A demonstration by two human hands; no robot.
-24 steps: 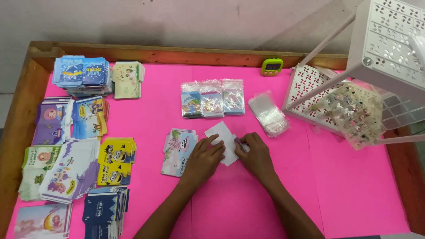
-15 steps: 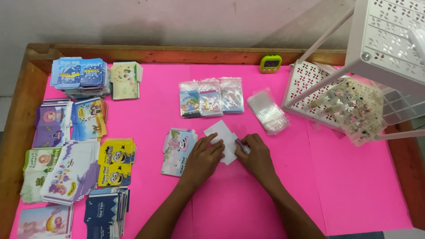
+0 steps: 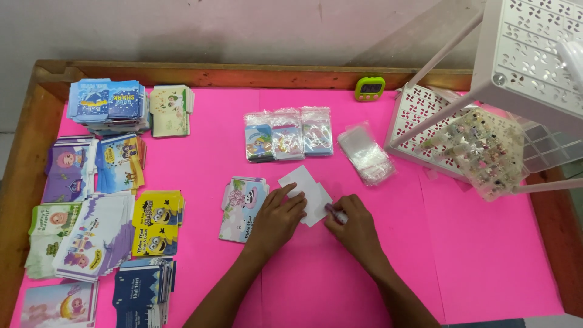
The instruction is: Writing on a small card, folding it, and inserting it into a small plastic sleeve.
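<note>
Left hand (image 3: 276,220) flat, fingers spread, pressed down on the white folded paper card (image 3: 305,194) mid pink table (image 3: 473,255). Right hand (image 3: 354,226) pinched round a small pink-white stick (image 3: 336,212) at the card's lower right edge. Beside it, printed cartoon card stack (image 3: 243,208).

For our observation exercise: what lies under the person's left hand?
Under the left hand lies a white card on the pink table cover; the card's upper corner shows, but its lower left part is covered by the fingers.
</note>
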